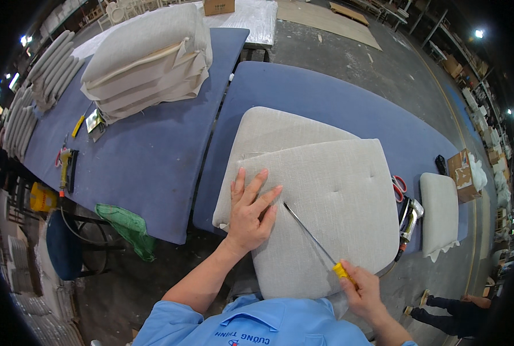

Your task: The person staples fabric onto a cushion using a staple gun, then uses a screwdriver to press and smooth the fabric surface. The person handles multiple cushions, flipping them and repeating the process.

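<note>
My left hand (249, 212) lies flat, fingers spread, on the left part of a light grey seat cushion (326, 202) on the blue-covered table (303, 92). This cushion rests on a second grey cushion (268, 130) that sticks out behind it. My right hand (363, 291) grips the yellow handle of a long thin screwdriver (312, 236). Its metal shaft slants up to the left over the cushion, and its tip lies close to my left fingers.
A stack of grey cushions (147, 57) sits on the left blue table (147, 155), with more cushions (49, 69) at the far left. Red-handled scissors (399, 187), a pneumatic tool (409, 222) and a small cushion (439, 213) lie at the right. Another person's legs (453, 308) show at the lower right.
</note>
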`<act>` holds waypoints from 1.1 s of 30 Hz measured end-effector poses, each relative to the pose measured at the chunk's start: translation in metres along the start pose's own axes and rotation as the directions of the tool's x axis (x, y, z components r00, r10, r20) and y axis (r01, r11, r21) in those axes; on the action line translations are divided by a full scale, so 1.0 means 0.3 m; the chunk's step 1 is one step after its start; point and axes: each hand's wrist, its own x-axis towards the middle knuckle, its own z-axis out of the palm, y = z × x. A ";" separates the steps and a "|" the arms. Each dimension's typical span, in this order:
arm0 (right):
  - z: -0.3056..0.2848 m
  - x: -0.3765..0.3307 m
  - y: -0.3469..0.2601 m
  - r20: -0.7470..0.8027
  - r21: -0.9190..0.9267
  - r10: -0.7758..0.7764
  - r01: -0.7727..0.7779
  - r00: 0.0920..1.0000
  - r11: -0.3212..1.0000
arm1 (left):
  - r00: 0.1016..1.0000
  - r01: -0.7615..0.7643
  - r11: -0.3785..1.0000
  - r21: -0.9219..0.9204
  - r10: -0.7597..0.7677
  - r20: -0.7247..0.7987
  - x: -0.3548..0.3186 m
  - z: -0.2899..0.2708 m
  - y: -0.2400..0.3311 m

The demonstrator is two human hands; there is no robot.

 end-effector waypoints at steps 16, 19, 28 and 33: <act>0.099 -0.066 0.009 0.445 0.817 0.438 -0.555 0.781 0.160 | 1.000 0.004 1.000 0.001 -0.004 0.008 -0.002 0.001 -0.001; 0.070 -0.054 -0.001 0.450 0.791 0.452 -0.579 0.770 0.200 | 1.000 -0.021 0.999 0.038 0.022 -0.006 -0.004 0.001 0.005; -0.010 -0.043 -0.053 -0.061 0.039 0.054 -0.052 0.997 0.998 | 0.989 -0.144 0.970 0.195 0.144 0.013 -0.029 -0.019 0.043; -0.027 -0.035 -0.076 -0.058 -0.018 0.051 -0.052 0.997 0.998 | 0.983 -0.178 0.958 0.226 0.183 0.000 -0.013 -0.009 0.043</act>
